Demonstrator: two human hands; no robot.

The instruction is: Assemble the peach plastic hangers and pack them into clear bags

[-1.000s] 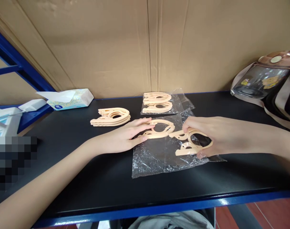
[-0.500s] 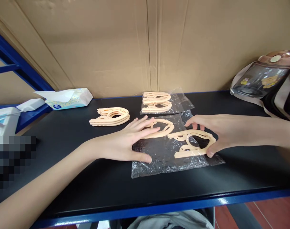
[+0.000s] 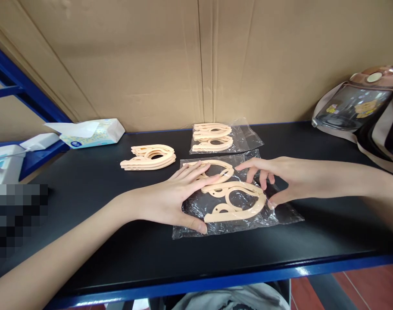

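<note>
A clear plastic bag [image 3: 280,216] lies flat on the black table, with two cream folding hangers over its area. My left hand [image 3: 170,198] rests with spread fingers on the bag's left side, its fingertips over the far hanger [image 3: 227,165]. The near hanger [image 3: 237,216] lies just right of that hand's thumb; whether it is inside the bag or on top I cannot tell. My right hand [image 3: 274,176] is at the right of both hangers, fingers apart, its thumb close to the near hanger's curved end.
To the left sits a stack of cream folding hangers [image 3: 151,159]. Behind the bag lies another clear bag [image 3: 244,133] with hangers in it. A tissue pack [image 3: 99,133] stands at the back left, and a strapped water bottle [image 3: 351,107] at the back right. Cardboard [image 3: 135,64] walls the back.
The near hanger has slid left and slightly toward me, closer to my left thumb. My right hand has shifted left a little. My left hand stays spread on the bag.
</note>
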